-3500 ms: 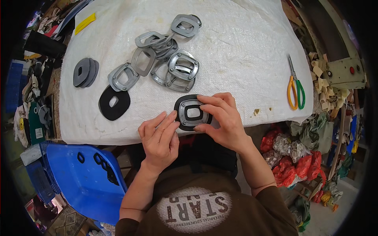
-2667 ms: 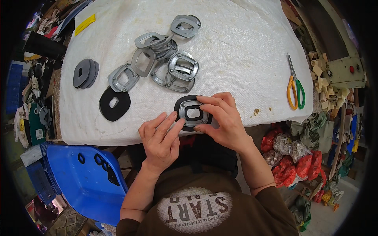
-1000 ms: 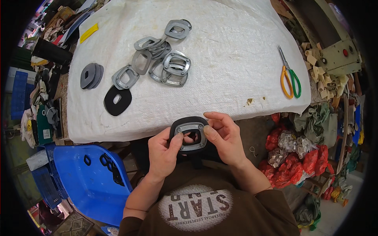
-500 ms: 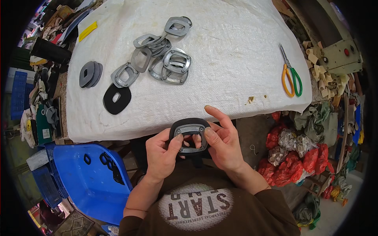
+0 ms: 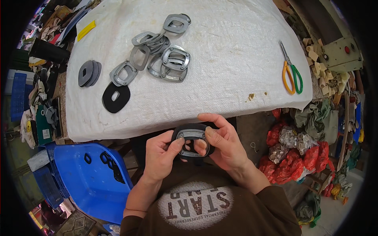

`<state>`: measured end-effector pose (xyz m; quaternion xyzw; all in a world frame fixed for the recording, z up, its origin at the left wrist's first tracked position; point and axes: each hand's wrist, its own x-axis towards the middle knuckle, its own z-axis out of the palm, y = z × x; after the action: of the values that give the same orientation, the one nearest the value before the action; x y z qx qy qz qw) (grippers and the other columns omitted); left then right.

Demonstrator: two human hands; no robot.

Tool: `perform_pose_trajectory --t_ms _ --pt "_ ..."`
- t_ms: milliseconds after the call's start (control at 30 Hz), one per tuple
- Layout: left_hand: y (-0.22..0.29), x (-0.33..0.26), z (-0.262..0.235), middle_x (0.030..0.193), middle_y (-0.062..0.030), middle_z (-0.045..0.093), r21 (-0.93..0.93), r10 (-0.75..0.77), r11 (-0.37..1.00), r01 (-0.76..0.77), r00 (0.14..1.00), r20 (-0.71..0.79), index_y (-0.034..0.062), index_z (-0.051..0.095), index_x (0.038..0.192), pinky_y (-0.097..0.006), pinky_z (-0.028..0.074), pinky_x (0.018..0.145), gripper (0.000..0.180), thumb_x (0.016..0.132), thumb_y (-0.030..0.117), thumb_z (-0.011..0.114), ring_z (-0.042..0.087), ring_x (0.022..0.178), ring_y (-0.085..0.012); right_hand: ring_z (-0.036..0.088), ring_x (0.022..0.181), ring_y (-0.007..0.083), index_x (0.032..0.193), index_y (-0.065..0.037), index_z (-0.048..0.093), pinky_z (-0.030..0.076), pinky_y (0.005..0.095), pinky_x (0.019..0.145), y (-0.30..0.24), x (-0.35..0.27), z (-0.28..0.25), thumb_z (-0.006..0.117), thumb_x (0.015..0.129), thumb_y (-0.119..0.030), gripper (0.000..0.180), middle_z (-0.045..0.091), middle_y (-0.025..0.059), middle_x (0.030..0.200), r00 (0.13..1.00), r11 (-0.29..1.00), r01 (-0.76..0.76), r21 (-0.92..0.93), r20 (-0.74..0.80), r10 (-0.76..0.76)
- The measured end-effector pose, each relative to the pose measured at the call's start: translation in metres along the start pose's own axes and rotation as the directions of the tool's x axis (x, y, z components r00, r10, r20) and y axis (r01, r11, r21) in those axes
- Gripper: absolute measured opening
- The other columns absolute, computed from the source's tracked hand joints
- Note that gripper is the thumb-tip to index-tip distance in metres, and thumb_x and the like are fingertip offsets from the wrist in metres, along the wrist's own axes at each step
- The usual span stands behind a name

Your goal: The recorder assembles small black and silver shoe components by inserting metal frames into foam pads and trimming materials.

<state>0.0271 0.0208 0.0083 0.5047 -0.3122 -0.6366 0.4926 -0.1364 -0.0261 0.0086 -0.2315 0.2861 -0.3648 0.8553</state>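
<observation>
Close to my body, in front of the table edge, both hands hold a black padded cover with a rounded metal frame lying on it. My left hand grips its left side, thumb pressing on the metal. My right hand grips the right side, thumb on the frame and index finger stretched past the upper edge. Fingertips show through the central opening. On the white sheet ahead lie several loose metal frames, a black oval pad with a slot and a small stack of grey pads.
The table wears a white woven sheet. Scissors with orange and green handles lie at right, a yellow strip at far left. A blue tub with black rings stands lower left; red plastic bags are piled lower right.
The padded cover with its frame has shifted slightly down and right in my hands. My right index finger has bent in closer to its upper edge.
</observation>
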Motion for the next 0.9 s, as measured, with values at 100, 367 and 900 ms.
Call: perform_pose_trajectory --t_ms 100,367,900 --pt "-0.003 -0.002 0.004 0.073 -0.0059 0.060 -0.028 -0.008 1.000 0.007 1.000 -0.012 -0.0034 0.060 0.088 -0.020 0.045 0.049 0.019 0.088 0.014 0.052 0.055 0.060 -0.0089 0.048 0.062 0.0155 0.122 -0.002 0.039 0.043 0.0289 0.064 0.002 -0.002 -0.002 0.051 0.090 -0.020 0.038 0.049 0.0069 0.070 1.000 0.997 0.005 0.080 0.001 -0.005" --pt "-0.003 -0.001 0.005 0.071 -0.0060 0.059 -0.043 -0.025 0.999 0.022 0.998 -0.059 -0.0037 0.059 0.084 -0.020 0.046 0.049 0.019 0.089 0.013 0.051 0.055 0.058 -0.0089 0.045 0.063 0.0205 0.130 -0.004 0.036 0.040 0.0337 0.068 -0.006 0.001 0.004 0.032 0.094 -0.041 0.051 0.052 0.0122 0.076 0.975 0.876 -0.176 0.449 -0.042 0.217" --pt "-0.008 -0.002 0.011 0.071 -0.0040 0.058 -0.008 -0.067 0.998 0.067 0.996 -0.054 -0.0019 0.059 0.085 -0.020 0.045 0.049 0.016 0.088 0.011 0.050 0.054 0.060 -0.0066 0.032 0.046 0.0134 0.121 0.001 0.045 0.040 0.0299 0.066 -0.003 0.006 -0.009 0.023 0.093 -0.050 0.062 0.027 -0.0016 0.052 0.965 0.890 -0.260 0.375 0.081 0.248"
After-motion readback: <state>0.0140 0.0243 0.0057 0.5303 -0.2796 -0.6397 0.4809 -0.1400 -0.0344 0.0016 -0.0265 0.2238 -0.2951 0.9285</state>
